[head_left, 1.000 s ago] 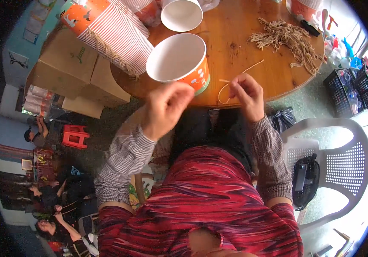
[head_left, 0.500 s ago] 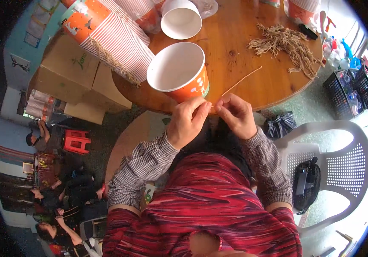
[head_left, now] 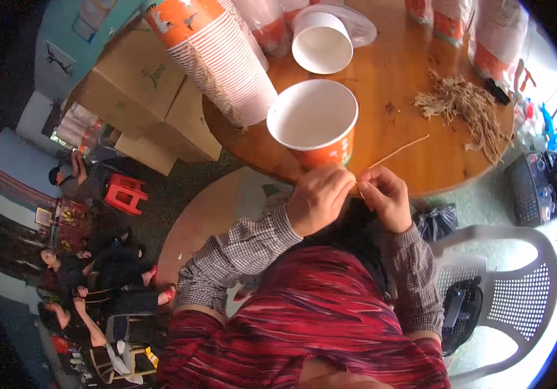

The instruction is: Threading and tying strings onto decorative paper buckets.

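Observation:
Close together at the near edge of the wooden table, my left hand (head_left: pixel 322 200) and my right hand (head_left: pixel 387 200) pinch a thin tan cord (head_left: pixel 401 150). Its far part stretches over the tabletop to the right; the bit between my fingertips is small and partly hidden. Just beyond my left hand stands a large orange paper cup (head_left: pixel 329 155) with a white inside, its mouth facing up. A second white paper cup (head_left: pixel 324 47) lies tilted behind it. At the right of the table, a loose heap of tan cords (head_left: pixel 466 117) is spread out.
A tall leaning stack of paper cups (head_left: pixel 226 61) with cords draped on it fills the table's left. Cardboard boxes (head_left: pixel 136 84) stand beyond. A grey plastic chair (head_left: pixel 518 298) with a black bag is at my right. Other people sit at far left by a red stool (head_left: pixel 125 193).
The whole view has shifted, so the table and cups appear lower and further right. My left hand has turned, its back now more upward. Both hands keep pinching the cord.

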Motion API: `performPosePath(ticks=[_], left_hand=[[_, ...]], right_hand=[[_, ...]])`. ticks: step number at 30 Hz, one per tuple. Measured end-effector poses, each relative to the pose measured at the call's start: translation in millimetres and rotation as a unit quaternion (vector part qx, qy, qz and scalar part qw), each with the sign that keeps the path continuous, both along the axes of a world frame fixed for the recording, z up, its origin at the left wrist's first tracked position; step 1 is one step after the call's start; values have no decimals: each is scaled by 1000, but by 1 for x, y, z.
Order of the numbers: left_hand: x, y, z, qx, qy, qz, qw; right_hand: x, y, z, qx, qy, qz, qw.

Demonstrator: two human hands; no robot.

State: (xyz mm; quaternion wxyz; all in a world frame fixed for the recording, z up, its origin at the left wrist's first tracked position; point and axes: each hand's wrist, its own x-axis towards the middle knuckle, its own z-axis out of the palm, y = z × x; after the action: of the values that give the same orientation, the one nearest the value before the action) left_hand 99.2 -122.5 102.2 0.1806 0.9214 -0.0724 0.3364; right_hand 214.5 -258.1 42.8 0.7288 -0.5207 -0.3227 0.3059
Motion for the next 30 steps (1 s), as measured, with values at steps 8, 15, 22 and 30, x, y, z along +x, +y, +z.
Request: performPosePath(ticks=[8,15,22,30], left_hand=[[2,15,1,125,-16,-4,992],[13,19,22,74,-56,53,994],[58,25,31,40,51,157,986],[32,53,42,-149,60,134,978]], right_hand=[[6,11,7,-24,93,57,994],[55,23,-2,-35,-184,-213,959],[81,33,-47,-37,-203,-313,927],[81,25,-48,-82,-191,-288,935]])
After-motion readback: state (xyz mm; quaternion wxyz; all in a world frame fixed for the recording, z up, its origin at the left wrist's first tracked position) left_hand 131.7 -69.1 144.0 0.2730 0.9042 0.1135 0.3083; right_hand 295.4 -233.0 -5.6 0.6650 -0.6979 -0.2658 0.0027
